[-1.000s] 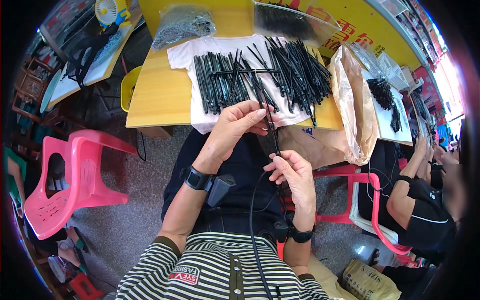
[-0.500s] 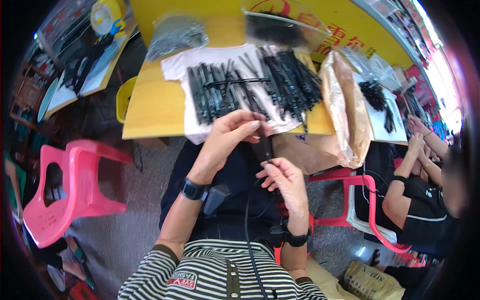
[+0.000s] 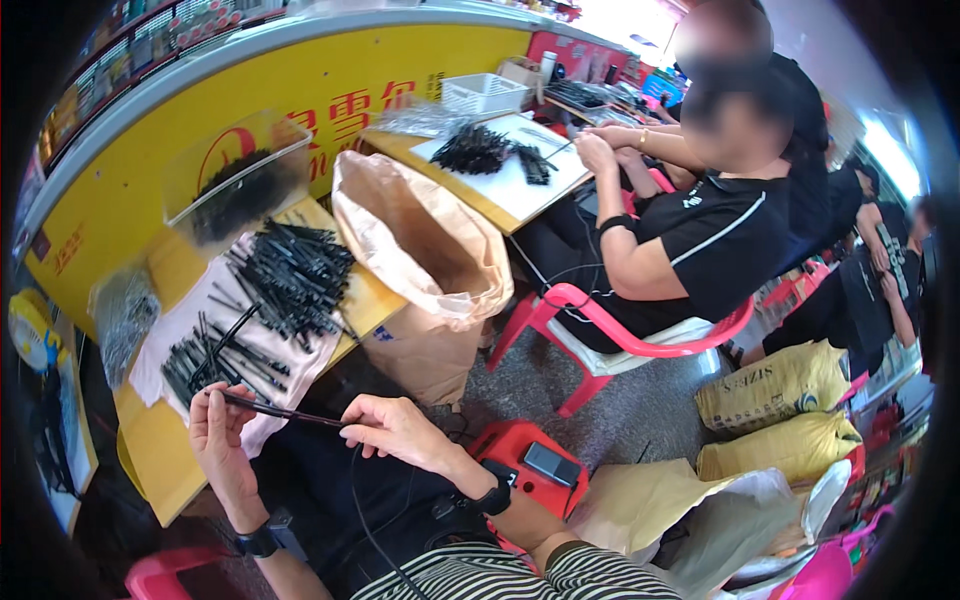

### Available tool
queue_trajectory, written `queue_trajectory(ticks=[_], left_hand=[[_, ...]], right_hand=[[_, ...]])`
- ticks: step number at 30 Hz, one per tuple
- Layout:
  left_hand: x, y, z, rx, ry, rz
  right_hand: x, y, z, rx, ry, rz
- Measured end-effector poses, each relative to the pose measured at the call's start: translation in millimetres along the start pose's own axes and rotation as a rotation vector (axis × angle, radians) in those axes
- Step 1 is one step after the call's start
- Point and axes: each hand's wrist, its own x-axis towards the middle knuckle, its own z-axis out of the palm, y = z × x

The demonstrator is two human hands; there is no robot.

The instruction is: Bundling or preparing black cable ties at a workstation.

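Observation:
A thin black strip (image 3: 290,412) stretches between my two hands in front of the table edge. My left hand (image 3: 222,435) pinches its left end, and my right hand (image 3: 408,432) has its fingers closed round the right end. Just beyond my left hand, bundles of similar black strips (image 3: 292,275) lie in two groups on a pale pink T-shirt (image 3: 185,305) spread over the wooden table (image 3: 150,455). One strip lies crosswise over the nearer group. A thin black cord hangs down from beside my right hand across my lap.
Beside the table stands an open brown paper bag (image 3: 465,300). Behind the strips are a clear bin (image 3: 285,150) of dark pieces and a plastic bag (image 3: 120,315). To the right, a person sits on a pink chair (image 3: 640,350). Yellow sacks (image 3: 775,385) and a red stool (image 3: 515,450) are nearby.
My view has swung to the right, bringing the seated person and sacks further in. The strip now lies more level between my hands, which are further apart.

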Motion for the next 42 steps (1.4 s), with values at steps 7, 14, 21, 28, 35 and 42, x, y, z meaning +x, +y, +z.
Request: queue_trajectory(ticks=[7,14,21,28,35,42], left_hand=[[13,5,24,-0.053,-0.119,-0.014],[0,-2,37,-0.056,-0.070,-0.034],[-4,-9,31,-0.064,-0.084,-0.047],[-4,-10,34,-0.066,-0.066,-0.044],[-7,-12,45,-0.036,-0.066,-0.044],[-6,-17,49,-0.036,-0.076,-0.058]], right_hand=[[-7,-7,-21,-0.020,0.041,-0.054],[-10,-3,-30,-0.147,0.171,-0.113],[-4,8,-24,-0.317,0.271,-0.298],[-6,6,-26,-0.455,0.351,-0.350],[-8,9,-33,-0.520,0.433,-0.315],[-7,17,-37,-0.507,0.444,-0.351]])
